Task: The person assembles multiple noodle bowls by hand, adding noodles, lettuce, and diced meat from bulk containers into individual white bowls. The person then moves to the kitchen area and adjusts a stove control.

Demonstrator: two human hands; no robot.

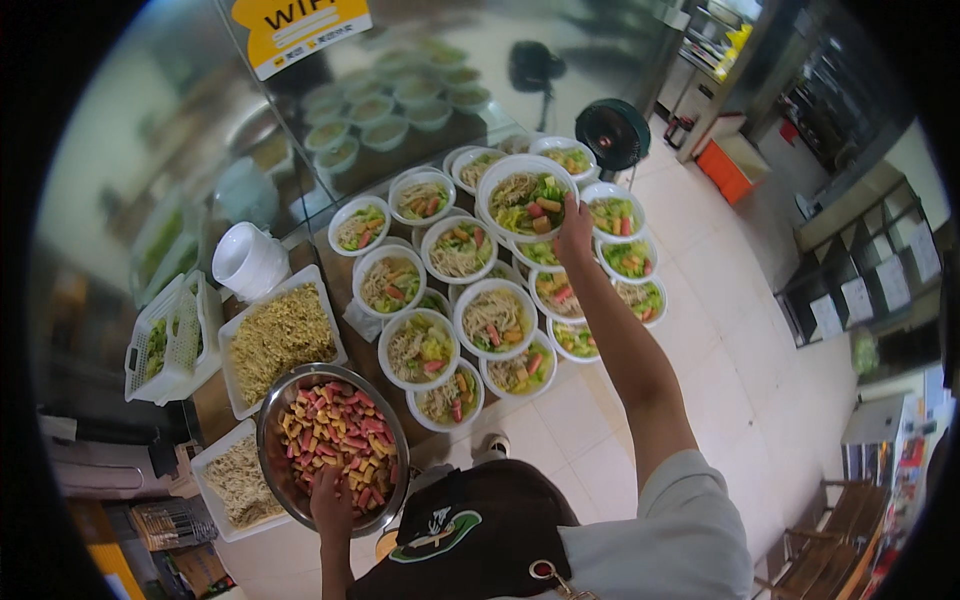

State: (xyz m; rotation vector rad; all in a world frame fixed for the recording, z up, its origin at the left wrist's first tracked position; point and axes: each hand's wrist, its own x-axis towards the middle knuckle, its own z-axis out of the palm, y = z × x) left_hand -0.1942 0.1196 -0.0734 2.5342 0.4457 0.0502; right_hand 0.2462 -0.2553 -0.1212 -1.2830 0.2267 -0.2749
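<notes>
My right hand [574, 232] grips the rim of a round white bowl [500, 221], raised over other bowls at the table's far side. Inside it are lettuce [545, 187], pale shreds and a few pink and tan sausage pieces [537, 210]. My left hand [332, 503] is down in a large steel bowl [399, 428], its fingers gathered and closed among many cut sausage pieces [330, 420]. The fingertips are partly hidden by the pieces. Several filled white bowls [495, 318] stand close together, some stacked on others, with similar food in them.
Left of the bowls lie a tray of yellowish crumbly food [283, 335], a tray of pale shreds [238, 478], a white basket of greens [160, 345] and stacked white bowls [250, 262]. A dark fan [612, 135] stands beyond the table. Shelves [865, 265] are at the right.
</notes>
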